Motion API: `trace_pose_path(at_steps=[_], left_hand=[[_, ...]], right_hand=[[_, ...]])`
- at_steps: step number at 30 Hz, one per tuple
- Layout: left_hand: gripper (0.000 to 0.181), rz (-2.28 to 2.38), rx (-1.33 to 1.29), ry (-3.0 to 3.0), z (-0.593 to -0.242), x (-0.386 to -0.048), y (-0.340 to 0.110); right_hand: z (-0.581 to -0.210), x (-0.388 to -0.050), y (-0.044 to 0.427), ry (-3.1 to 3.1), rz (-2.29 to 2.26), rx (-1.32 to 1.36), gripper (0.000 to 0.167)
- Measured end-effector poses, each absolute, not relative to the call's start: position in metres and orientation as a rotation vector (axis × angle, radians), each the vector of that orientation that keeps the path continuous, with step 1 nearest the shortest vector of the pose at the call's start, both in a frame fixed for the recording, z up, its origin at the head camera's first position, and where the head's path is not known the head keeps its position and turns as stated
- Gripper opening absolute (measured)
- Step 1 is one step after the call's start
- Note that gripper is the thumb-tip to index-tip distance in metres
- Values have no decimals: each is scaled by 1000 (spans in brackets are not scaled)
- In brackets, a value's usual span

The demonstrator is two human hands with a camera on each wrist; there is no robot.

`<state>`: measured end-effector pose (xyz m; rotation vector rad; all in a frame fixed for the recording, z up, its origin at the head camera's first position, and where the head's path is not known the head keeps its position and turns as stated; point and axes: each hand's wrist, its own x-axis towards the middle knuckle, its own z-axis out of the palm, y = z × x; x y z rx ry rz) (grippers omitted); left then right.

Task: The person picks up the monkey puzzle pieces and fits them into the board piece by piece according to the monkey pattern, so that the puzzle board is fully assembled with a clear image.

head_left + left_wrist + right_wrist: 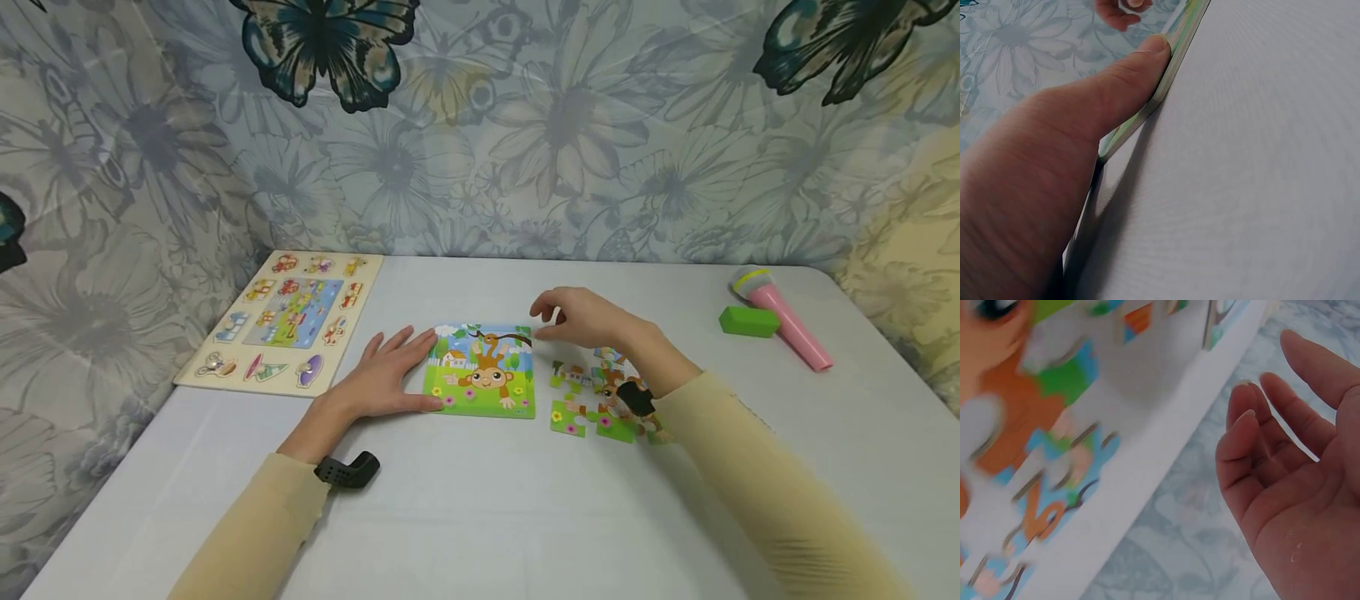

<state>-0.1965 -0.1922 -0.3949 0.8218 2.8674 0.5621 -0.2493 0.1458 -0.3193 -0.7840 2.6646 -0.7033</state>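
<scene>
A small monkey picture puzzle board (pixel 487 375) lies on the table in the head view. My left hand (pixel 390 375) rests at its left side with the fingers spread; in the left wrist view the thumb (pixel 1141 59) lies on the board's edge. Just off the board's upper right corner, my right hand (pixel 588 317) hovers with loosely bent fingers, and the right wrist view shows nothing held in them. Loose jigsaw pieces (pixel 567 418) lie right of the board, partly hidden by the right wrist; they also appear blurred in the right wrist view.
A larger cream puzzle board (pixel 225 333) with several picture shapes lies at the table's left. At the right are a green block (pixel 750 322) and a pink toy microphone (pixel 795 325). Patterned fabric (pixel 480 167) hangs behind the white table (pixel 465 517).
</scene>
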Motion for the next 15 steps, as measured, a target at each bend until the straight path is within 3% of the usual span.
trace_pose_path(at_steps=[15], left_hand=[[108,573,815,2863,-396,-197,-193]], right_hand=[[-330,-237,213,2698,-630,-654,37]])
